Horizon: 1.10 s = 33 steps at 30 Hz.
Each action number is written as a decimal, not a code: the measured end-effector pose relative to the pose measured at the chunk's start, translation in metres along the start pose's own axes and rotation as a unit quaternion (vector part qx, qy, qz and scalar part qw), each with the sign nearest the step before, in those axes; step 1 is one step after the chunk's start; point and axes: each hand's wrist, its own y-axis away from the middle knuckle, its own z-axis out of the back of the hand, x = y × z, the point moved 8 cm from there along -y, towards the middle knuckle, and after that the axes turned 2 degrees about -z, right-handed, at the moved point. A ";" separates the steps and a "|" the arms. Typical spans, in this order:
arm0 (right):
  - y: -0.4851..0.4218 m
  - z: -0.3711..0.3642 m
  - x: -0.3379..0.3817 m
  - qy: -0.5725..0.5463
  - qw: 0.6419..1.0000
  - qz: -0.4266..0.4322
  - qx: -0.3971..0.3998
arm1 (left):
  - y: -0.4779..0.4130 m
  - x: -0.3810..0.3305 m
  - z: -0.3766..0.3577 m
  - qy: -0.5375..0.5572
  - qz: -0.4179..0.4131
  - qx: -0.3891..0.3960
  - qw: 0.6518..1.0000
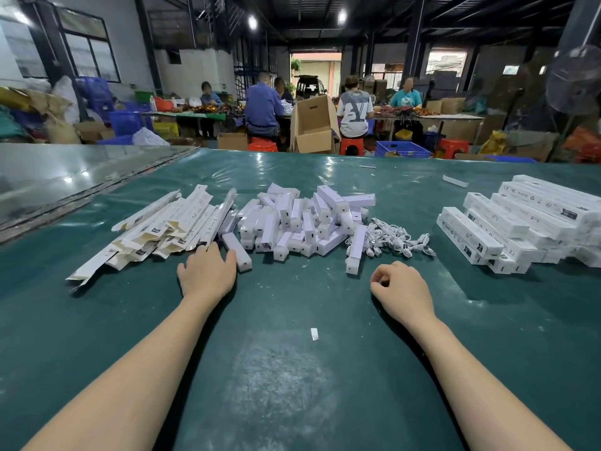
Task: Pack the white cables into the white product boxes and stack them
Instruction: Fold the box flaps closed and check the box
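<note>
The left hand (pixel 206 271) is resting, straight fingers (pixel 208 253) touching flattened white cardboard boxes (pixel 162 227); the right hand (pixel 401 291) is curling loosely, empty. Tangled thin white cables (pixel 395 240) are lying just beyond its fingers; teasing one coil free seems wise.
</note>
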 end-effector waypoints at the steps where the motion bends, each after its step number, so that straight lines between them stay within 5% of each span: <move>1: 0.000 0.000 0.000 -0.003 1.000 -0.001 -0.001 | 0.003 -0.003 0.006 0.024 -0.013 -0.029 0.999; 7: 0.001 -0.002 0.003 -0.005 1.000 0.014 0.001 | 0.046 -0.030 0.037 0.235 -0.118 -0.164 0.951; 10: 0.004 -0.002 0.012 -0.149 0.988 0.035 0.015 | 0.082 -0.077 0.043 0.261 -0.247 -0.158 0.920; 14: 0.008 -0.011 0.024 -0.502 0.860 -0.024 0.086 | 0.137 -0.140 0.045 0.172 -0.481 -0.152 0.846; 17: 0.006 -0.013 0.019 -0.598 0.794 -0.069 0.088 | 0.162 -0.162 0.040 0.098 -0.570 -0.155 0.801; 21: 0.006 -0.016 0.014 -0.626 0.768 -0.077 0.117 | 0.154 -0.153 0.039 0.102 -0.547 -0.142 0.818; 26: 0.002 -0.018 0.005 -0.708 0.693 -0.090 0.098 | 0.111 -0.121 0.017 0.267 -0.359 -0.010 0.894; 30: -0.001 -0.013 -0.004 -0.705 0.703 -0.087 0.038 | 0.098 -0.106 0.018 0.379 -0.283 0.017 0.881; 33: 0.003 -0.015 0.008 -0.696 0.710 -0.053 0.091 | 0.105 -0.112 0.018 0.377 -0.291 0.029 0.879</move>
